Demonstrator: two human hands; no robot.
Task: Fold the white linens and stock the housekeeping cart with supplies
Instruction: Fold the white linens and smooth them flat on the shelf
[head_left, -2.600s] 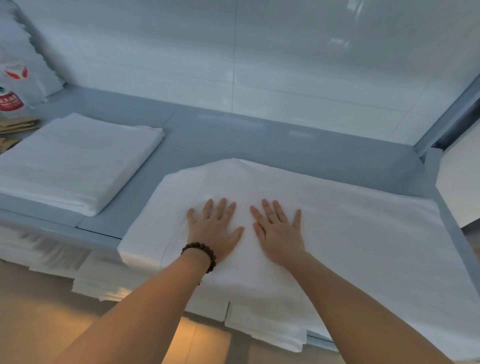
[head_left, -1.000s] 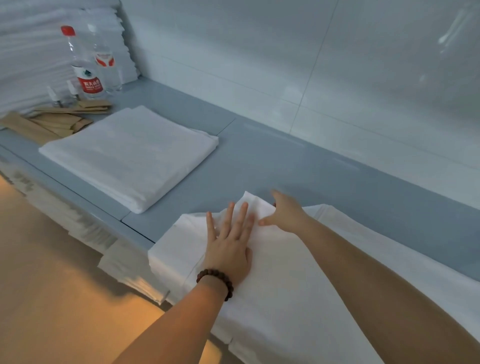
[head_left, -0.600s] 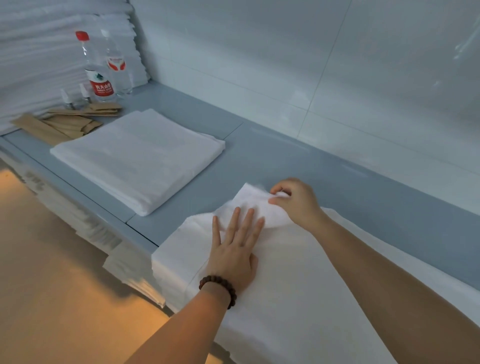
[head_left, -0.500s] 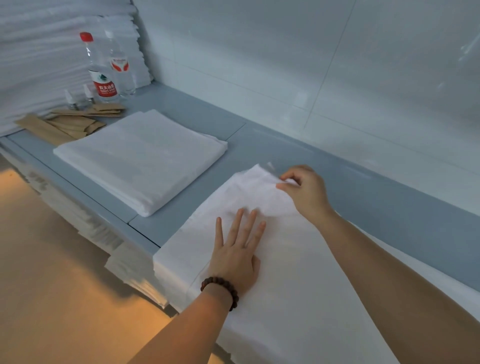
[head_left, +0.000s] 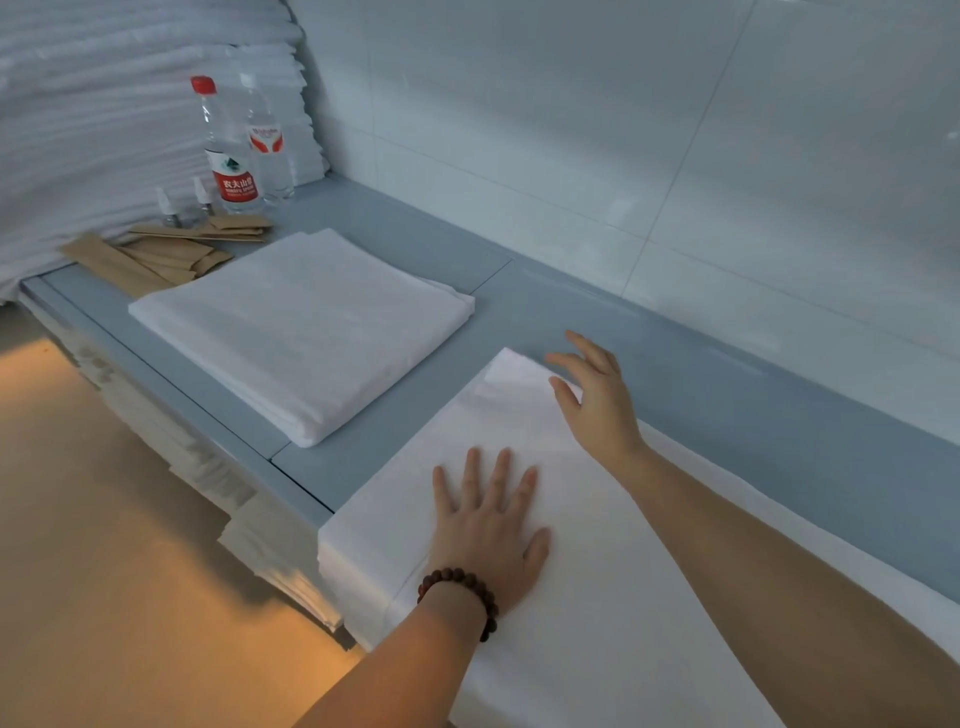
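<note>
Working linen (head_left: 597, 571) lies flat on the grey surface (head_left: 753, 415). Its long axis runs along the surface, parallel to the wall, and goes off frame to my right. Its short left end points toward the folded linen (head_left: 301, 332). The two are apart, with bare surface between them. The near long edge hangs over the surface's front lip. The far-left corner has a small flap turned over.

Left hand (head_left: 485, 535) is palm-down on the left end, fingers straight and spread, no grip on anything, just pressing. Bead bracelet (head_left: 460, 595) on that wrist.

Right hand (head_left: 597, 400) is over the far-left corner, fingers loosely fanned, grip slack and holding nothing. Can't tell if the thumb touches cloth.

Far left: two water bottles (head_left: 228, 156) upright, brown paper packets (head_left: 150, 254) lying beside the folded linen, tall stack of white linens (head_left: 104, 130) behind them.
</note>
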